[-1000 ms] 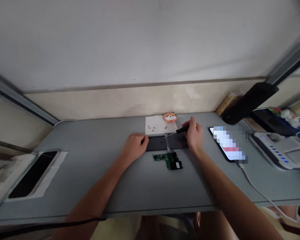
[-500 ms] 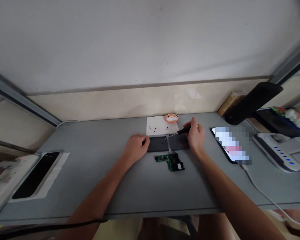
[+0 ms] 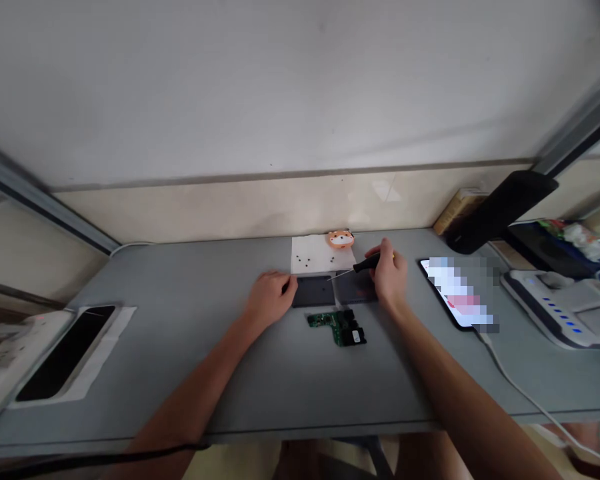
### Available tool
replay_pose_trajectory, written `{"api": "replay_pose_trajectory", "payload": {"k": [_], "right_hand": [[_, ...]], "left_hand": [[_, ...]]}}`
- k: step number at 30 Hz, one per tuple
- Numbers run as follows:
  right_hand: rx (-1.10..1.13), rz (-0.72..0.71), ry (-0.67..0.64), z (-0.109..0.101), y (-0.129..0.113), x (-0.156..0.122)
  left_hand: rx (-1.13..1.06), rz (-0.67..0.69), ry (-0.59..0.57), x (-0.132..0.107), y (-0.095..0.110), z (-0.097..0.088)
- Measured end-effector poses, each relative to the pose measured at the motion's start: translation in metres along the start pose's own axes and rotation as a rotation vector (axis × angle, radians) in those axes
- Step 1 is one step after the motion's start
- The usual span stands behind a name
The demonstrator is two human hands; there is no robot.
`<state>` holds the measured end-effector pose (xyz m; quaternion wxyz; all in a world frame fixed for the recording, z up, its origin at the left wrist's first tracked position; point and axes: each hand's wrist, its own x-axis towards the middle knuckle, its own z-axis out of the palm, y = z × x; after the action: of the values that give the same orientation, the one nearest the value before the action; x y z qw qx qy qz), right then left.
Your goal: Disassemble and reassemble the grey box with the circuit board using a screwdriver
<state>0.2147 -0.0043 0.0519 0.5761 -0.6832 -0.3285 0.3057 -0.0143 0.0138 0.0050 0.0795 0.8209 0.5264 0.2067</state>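
Note:
My right hand (image 3: pixel 391 279) is closed round the black handle of a screwdriver (image 3: pixel 366 263). Its thin shaft points left, and the tip is over a flat dark casing half (image 3: pixel 311 293), by its upper right corner; whether they touch I cannot tell. At that casing's left edge, my left hand (image 3: pixel 273 298) has its fingers curled and grips the side. A second dark casing half (image 3: pixel 353 291) lies to the right, partly under my right hand. Just below both lies a green circuit board (image 3: pixel 336 327) with black parts and a white label.
Several tiny dark screws lie on a white paper (image 3: pixel 316 248), beside an orange animal-faced case (image 3: pixel 341 239). To the right are a lit phone (image 3: pixel 453 293) on a cable, a power strip (image 3: pixel 555 310) and a black cylinder (image 3: pixel 503 210). Another phone (image 3: pixel 67 353) lies far left.
The whole view has shifted very slightly. Both hands, the screwdriver and the casing halves keep nearly the same places relative to each other.

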Motion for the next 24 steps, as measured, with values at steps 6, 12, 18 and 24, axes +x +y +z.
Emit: {"api": "replay_pose_trajectory", "payload": {"k": [6,12,18,24], "right_hand": [[0.012,0.021,-0.031,-0.0005,0.0009,0.0008],[-0.012,-0.040,-0.006,-0.0006,0.0042,0.0041],[0.021,0.016,-0.035,-0.0018,0.0045,0.0065],[0.019,-0.016,-0.015,-0.0024,0.0068,0.0094]], "left_hand": [[-0.006,0.000,0.002,0.0000,-0.0001,0.0003],[-0.017,0.001,0.011,-0.0001,0.0004,0.0001],[-0.004,-0.016,-0.007,0.0000,0.0012,0.0003],[-0.001,-0.028,-0.026,0.0008,0.0038,-0.0008]]}}
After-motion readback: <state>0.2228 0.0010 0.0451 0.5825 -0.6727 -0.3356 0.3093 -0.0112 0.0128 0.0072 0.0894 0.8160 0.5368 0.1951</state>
